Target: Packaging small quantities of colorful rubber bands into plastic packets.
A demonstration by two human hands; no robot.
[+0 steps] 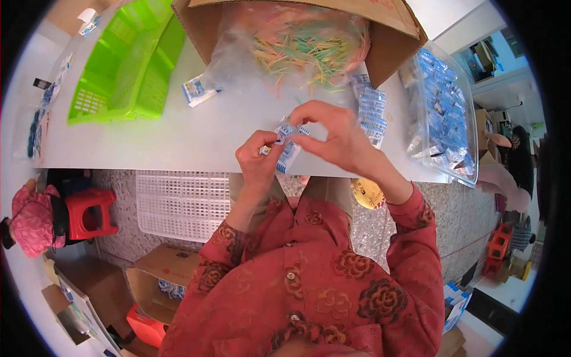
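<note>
In front of my body, over the near edge of the table, I hold a small blue-and-white sachet (288,157). My left hand (257,157) is closed on its left side, thumb and fingers pinched together. From the right, my right hand (339,135) curves its finger and thumb in a ring and pinches the sachet's upper part. Beyond my hands, a clear plastic bag full of thin pastel sticks (306,56), pink, yellow and green, spills from a tipped cardboard box (386,53). Whether a stick is between my fingers is too small to tell.
A green plastic basket (148,98) stands at the far left. One loose packet (196,92) lies beside the bag. Strips of packets (372,110) lie right of my right hand, before a clear bin (470,140) of blue packets. A white crate (178,226) sits below the table.
</note>
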